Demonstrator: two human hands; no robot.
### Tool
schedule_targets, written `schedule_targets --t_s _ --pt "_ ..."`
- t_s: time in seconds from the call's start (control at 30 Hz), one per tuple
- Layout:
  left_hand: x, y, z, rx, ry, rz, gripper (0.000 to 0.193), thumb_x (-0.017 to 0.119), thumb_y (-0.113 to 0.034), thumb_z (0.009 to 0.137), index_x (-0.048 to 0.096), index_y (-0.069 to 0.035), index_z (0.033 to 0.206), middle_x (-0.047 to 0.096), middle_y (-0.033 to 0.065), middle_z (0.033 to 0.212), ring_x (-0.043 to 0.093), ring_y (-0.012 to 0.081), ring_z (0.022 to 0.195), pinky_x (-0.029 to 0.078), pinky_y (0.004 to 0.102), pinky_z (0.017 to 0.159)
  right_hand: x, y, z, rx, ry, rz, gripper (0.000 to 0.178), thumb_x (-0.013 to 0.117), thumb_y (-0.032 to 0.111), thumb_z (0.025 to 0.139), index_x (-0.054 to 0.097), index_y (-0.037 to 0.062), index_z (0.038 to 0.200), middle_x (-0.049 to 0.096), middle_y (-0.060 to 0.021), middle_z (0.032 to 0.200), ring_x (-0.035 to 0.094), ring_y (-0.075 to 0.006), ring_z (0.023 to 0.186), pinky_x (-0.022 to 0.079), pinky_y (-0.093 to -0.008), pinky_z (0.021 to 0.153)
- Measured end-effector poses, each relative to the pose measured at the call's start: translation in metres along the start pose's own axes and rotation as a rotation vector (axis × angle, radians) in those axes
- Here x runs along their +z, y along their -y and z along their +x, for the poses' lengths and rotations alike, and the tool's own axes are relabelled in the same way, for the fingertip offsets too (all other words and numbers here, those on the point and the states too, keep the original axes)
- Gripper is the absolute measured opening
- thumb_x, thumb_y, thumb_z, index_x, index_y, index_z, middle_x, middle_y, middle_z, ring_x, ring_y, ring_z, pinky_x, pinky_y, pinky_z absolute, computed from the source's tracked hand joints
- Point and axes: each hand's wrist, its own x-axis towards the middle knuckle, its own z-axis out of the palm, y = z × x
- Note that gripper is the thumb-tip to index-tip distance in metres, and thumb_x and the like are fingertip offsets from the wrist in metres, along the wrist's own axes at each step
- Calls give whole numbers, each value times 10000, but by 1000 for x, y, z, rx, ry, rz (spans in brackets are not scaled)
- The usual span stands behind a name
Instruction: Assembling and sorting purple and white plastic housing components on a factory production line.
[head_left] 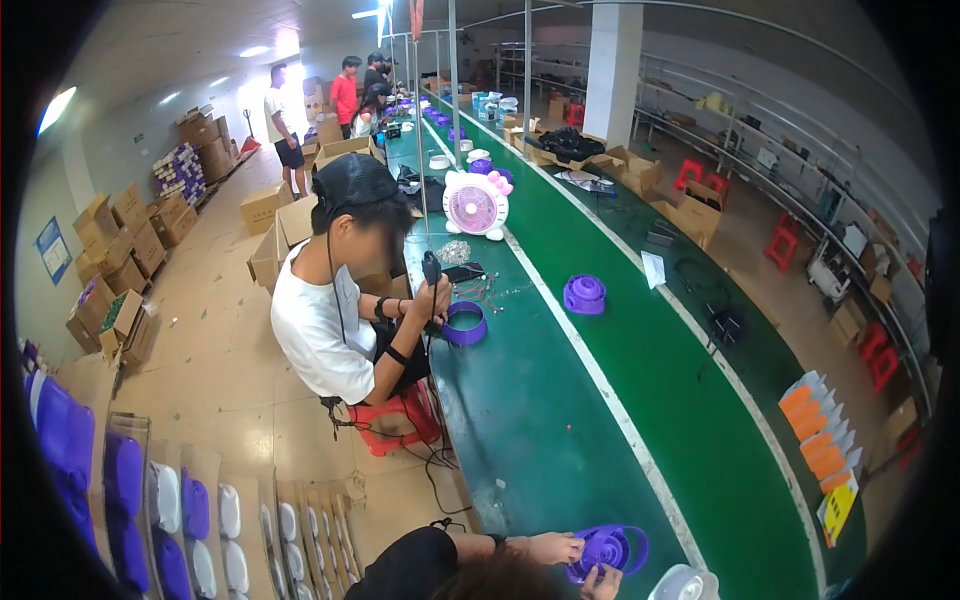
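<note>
At the lower edge of the bench lies a round purple plastic housing [608, 546] with a raised ring and a loop-like rim. My left hand [556, 547] reaches in from the left, its fingers closed on the near left edge of the housing. My right hand [602, 584] is partly cut off by the lower edge of the picture; its thumb and fingers grip the housing's front side. Just right of my hands sits a white round plastic part [685, 583], also cut off by the edge.
A co-worker [335, 290] on a red stool [400, 420] holds a black power screwdriver [431, 268] over a purple ring [465, 323]. A green conveyor belt [620, 350] carries another purple housing [584, 294]. A cat-shaped fan [476, 205] stands farther off. Boxed purple and white parts [180, 500] lie left.
</note>
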Motion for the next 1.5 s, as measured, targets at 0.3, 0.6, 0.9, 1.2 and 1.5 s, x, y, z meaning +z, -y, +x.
schedule_targets --t_s 0.3,0.6,0.9,1.2,1.5 --pt "8 -27 19 -464 -397 -426 227 485 -159 826 539 -43 1014 512 103 1037 508 257 962 425 342 789 -22 -6 -20 -113 104 13 140 546 96 791 574 0 889 550 -182 833 517 -348 784 431 -407 709" --pt "34 -22 35 -602 -330 -233 594 486 -150 763 260 64 1270 340 274 1256 354 383 1164 290 387 994 -22 5 -18 -29 302 44 246 484 184 839 559 4 988 549 -194 981 523 -342 895 429 -401 795" --pt "-18 -59 44 -624 -220 -339 538 437 -91 749 287 61 1243 412 292 1185 410 394 1113 337 397 955 32 -80 -9 118 -159 167 450 465 260 872 412 -92 1147 478 -262 1068 481 -398 952 391 -395 829" --pt "7 -23 52 -820 -192 -276 429 439 -206 808 407 60 1143 558 297 912 550 428 856 441 454 780 22 -74 2 387 5 314 443 382 274 902 481 -123 1073 569 -302 894 572 -393 816 435 -409 730" --pt "3 0 55 -781 -110 -312 437 514 -316 774 538 46 1018 585 265 884 578 373 861 462 404 758 23 -94 5 353 22 376 448 414 305 895 514 -109 1031 584 -251 888 565 -323 818 442 -364 718"
